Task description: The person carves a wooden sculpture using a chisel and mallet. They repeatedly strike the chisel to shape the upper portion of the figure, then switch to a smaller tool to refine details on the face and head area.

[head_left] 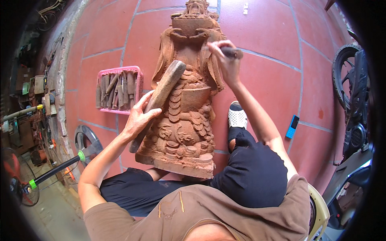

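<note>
Nearest the camera, the person sits on the floor in a brown shirt and black trousers, knees apart around the base of a wooden statue [183, 116] that lies on its back on the red tiles [261, 24], head pointing away. One foot in a white shoe [237, 116] rests just right of the statue.

The left hand [138, 116] is closed around the lower shaft of a wooden mallet [161, 96], fingers wrapped over it and thumb across the top; the mallet's thick head slants up over the statue's midsection.

Farther off, the right hand [225, 58] is curled tight around a chisel [231, 52], its dark handle end sticking out to the right of the fist. The hand sits against the statue's upper right side, by the sleeve; the blade is hidden behind the fingers.

Left of the statue, a pink basket [136, 86] holds more wooden-handled tools. A blue phone [292, 126] lies on the tiles to the right, well apart. A fan [86, 140] stands at lower left and a motorbike wheel [345, 76] at the right edge.
</note>
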